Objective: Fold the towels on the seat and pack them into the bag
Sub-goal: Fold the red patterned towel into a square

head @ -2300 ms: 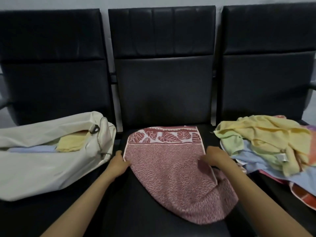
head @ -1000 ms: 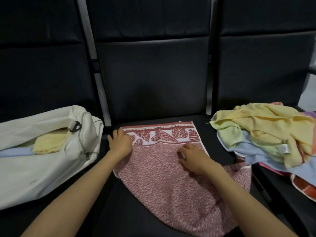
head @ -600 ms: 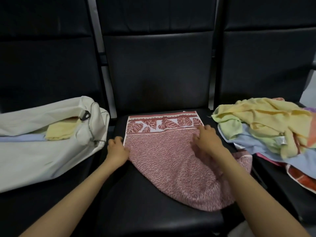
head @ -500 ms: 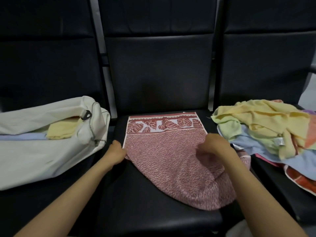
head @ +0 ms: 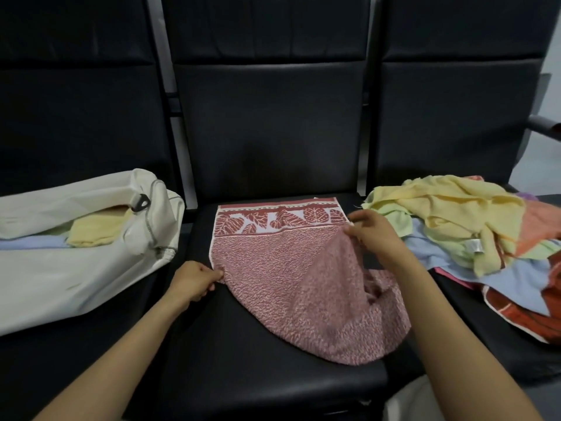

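A red patterned towel [head: 282, 268] with a leaf border lies spread on the middle black seat [head: 243, 360]. My left hand [head: 192, 279] pinches its left edge. My right hand [head: 375, 235] grips its right edge and lifts it a little off the seat. The towel's near end hangs in a loose fold towards the seat's front right. A white bag [head: 76, 259] lies open on the left seat, with a folded yellow towel [head: 94, 230] and a blue one inside. A heap of unfolded towels [head: 461, 226] sits on the right seat.
Three black padded seats stand side by side with tall backrests [head: 273, 117]. A dark armrest [head: 543, 129] juts out at the far right. The pile on the right spills over that seat's front edge.
My right hand went from pressing flat on the towel to gripping its right edge and raising it. My left hand slid down to the left edge and pinched it.
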`<state>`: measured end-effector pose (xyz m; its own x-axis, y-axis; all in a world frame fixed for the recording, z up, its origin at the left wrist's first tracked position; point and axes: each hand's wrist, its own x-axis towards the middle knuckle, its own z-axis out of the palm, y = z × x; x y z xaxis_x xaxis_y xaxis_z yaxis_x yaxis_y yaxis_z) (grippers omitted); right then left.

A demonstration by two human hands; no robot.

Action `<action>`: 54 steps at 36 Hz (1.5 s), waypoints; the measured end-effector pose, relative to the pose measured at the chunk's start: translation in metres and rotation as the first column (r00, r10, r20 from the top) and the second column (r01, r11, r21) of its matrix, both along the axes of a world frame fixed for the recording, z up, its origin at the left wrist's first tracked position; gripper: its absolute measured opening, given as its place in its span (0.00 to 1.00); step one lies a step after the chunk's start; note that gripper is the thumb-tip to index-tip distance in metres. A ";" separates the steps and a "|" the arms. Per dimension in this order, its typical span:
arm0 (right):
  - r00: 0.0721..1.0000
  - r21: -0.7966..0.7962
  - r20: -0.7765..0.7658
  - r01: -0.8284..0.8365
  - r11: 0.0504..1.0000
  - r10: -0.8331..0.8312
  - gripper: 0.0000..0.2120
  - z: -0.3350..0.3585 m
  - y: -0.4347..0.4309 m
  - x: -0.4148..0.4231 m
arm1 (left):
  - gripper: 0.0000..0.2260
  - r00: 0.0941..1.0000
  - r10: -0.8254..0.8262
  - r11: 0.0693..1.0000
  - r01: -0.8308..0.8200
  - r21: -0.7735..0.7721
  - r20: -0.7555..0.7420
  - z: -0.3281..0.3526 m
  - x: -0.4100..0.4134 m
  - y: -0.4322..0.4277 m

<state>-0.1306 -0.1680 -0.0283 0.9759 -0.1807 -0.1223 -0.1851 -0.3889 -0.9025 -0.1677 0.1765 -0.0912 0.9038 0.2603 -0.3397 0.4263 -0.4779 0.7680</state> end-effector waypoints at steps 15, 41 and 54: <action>0.930 0.110 -0.271 -0.227 0.968 0.249 0.20 0.018 -0.016 -0.014 | 0.06 0.916 0.166 0.962 -0.069 -0.265 0.365 0.030 0.002 -0.010; 0.994 0.003 -0.094 -0.064 0.998 0.064 0.08 -0.009 -0.008 0.003 | 0.07 0.923 -0.240 0.971 0.232 0.061 0.300 0.020 -0.010 -0.022; 0.953 0.322 -0.044 -0.270 0.908 0.299 0.19 0.031 -0.037 -0.009 | 0.10 0.795 0.106 0.986 -0.006 -0.166 0.597 0.060 -0.009 -0.001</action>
